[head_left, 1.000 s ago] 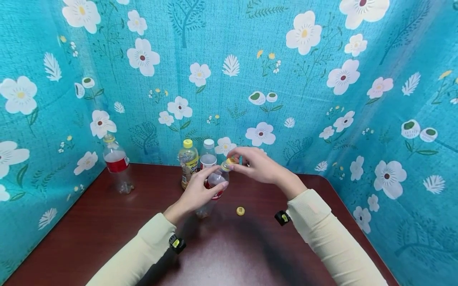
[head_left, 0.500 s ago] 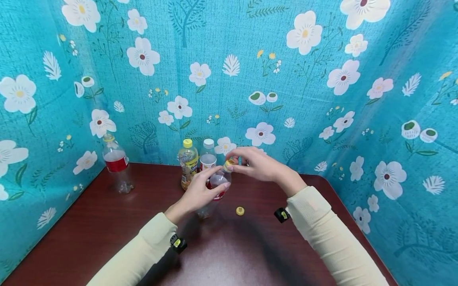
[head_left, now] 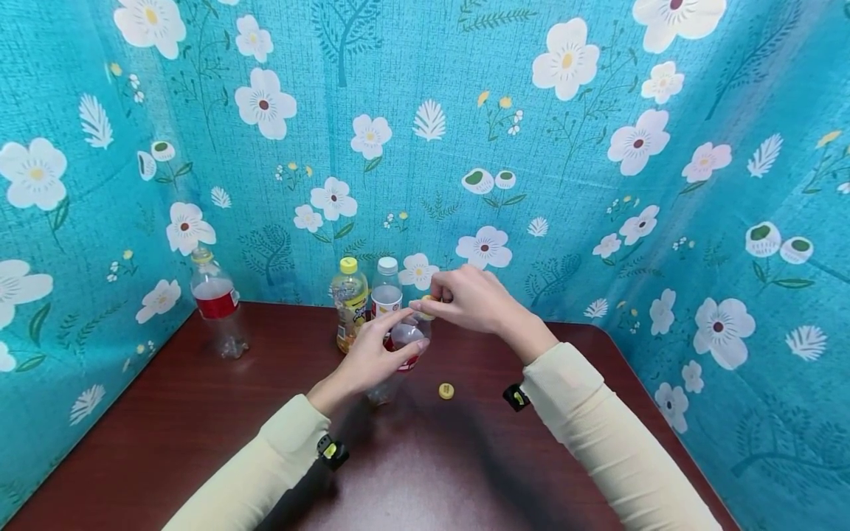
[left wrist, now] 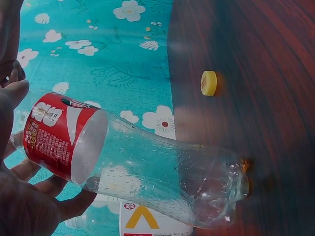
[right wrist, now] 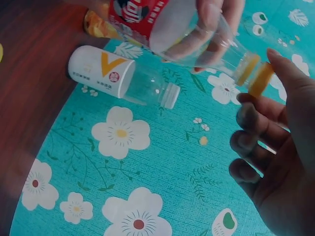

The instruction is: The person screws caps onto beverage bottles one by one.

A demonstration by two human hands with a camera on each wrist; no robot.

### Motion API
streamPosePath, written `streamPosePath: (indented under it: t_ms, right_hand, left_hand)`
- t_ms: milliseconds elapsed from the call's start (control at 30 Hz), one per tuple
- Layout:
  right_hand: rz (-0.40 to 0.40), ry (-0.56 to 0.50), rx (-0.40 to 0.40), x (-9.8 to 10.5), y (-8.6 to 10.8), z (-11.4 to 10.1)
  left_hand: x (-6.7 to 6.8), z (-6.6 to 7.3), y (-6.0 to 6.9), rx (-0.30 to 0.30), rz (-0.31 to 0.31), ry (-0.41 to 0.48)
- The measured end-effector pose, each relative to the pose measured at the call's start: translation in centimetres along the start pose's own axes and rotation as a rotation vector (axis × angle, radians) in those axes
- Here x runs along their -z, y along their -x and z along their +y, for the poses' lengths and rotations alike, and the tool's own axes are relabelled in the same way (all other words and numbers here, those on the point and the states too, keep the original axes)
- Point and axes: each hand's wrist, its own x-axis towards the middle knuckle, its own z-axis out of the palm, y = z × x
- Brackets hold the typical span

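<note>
My left hand [head_left: 372, 358] grips a clear plastic bottle [left wrist: 152, 157] with a red label [left wrist: 61, 132], fingers round its upper part. The bottle leans, and its base is at the dark table. At its mouth, the thumb and index finger of my right hand [head_left: 474, 299] pinch a yellow bottle cap [right wrist: 261, 79]. A yellow ring [right wrist: 247, 70] sits on the neck just below that cap, with a narrow gap between them. The right hand's other fingers are bent. Whether the cap sits on the thread, I cannot tell.
A loose yellow cap [head_left: 446, 391] lies on the tabletop [head_left: 425, 472]. Behind the hands stand a yellow-capped bottle [head_left: 349, 306] and a white-capped bottle [head_left: 387, 290]. Another red-labelled bottle [head_left: 218, 302] is at the back left. Flowered blue cloth [head_left: 425, 147] encloses the table.
My right hand has turned at the bottle mouth, its fingers now more curled and its thumb pointing left. The bottle has shifted slightly to the right. My left hand keeps its grip.
</note>
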Motion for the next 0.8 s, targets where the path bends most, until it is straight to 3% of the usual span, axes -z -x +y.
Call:
streamPosePath:
  t_ms: [100,200,400,533,667,800]
  right_hand:
    - [0.025,0.050,-0.009,-0.1,-0.2,-0.1]
    - [0.017,0.013,-0.004,0.2,-0.2,0.1]
    - [-0.152,-0.180,0.086,1.5,0.0,0.6]
    - [-0.232,-0.203,0.145,1.9,0.0,0.7]
    - [-0.233,-0.203,0.147,1.8,-0.2,0.4]
    - [-0.170,-0.136,0.072,1.3,-0.3,-0.1]
  left_hand:
    - [0.1,0.0,0.0,0.003,0.004,-0.007]
    - [0.2,-0.2,0.0,0.005,0.000,-0.012]
    - [0.3,-0.4,-0.1,0.024,-0.021,-0.001]
    - [0.3,-0.5,-0.2,0.029,-0.033,0.005]
    - [0.3,-0.6,-0.3,0.026,-0.039,0.003]
    - [0.3,-0.6,-0.3,0.018,-0.039,-0.008]
